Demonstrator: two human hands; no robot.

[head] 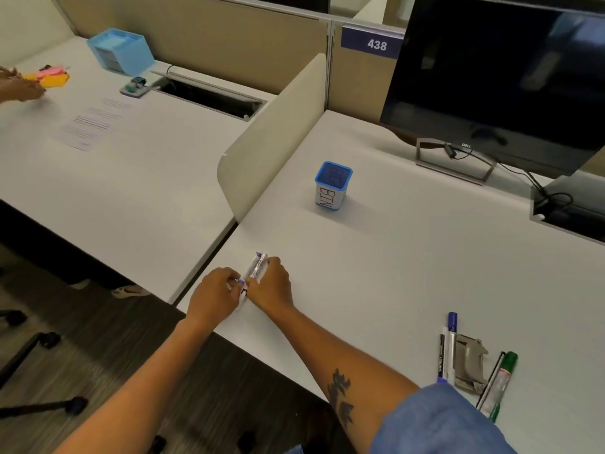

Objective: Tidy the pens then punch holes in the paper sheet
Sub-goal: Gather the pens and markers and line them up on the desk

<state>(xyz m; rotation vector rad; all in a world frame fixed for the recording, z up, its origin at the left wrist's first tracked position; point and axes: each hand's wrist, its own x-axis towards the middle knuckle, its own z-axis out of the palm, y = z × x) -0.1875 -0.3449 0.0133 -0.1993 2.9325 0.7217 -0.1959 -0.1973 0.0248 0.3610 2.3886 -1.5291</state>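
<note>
Both my hands meet near the front left corner of the white desk. My right hand is closed around a bundle of clear blue-tipped pens that points away from me. My left hand pinches the near end of the same bundle. A blue mesh pen cup labelled BIN stands upright farther back, apart from my hands. At the front right lie a blue marker, a black pen, a green marker and a grey hole punch. A printed paper sheet lies on the neighbouring desk.
A beige divider separates the two desks. A dark monitor on a stand fills the back right, with cables and a cable slot beside it. On the left desk sit a blue organiser, sticky notes and another person's hand.
</note>
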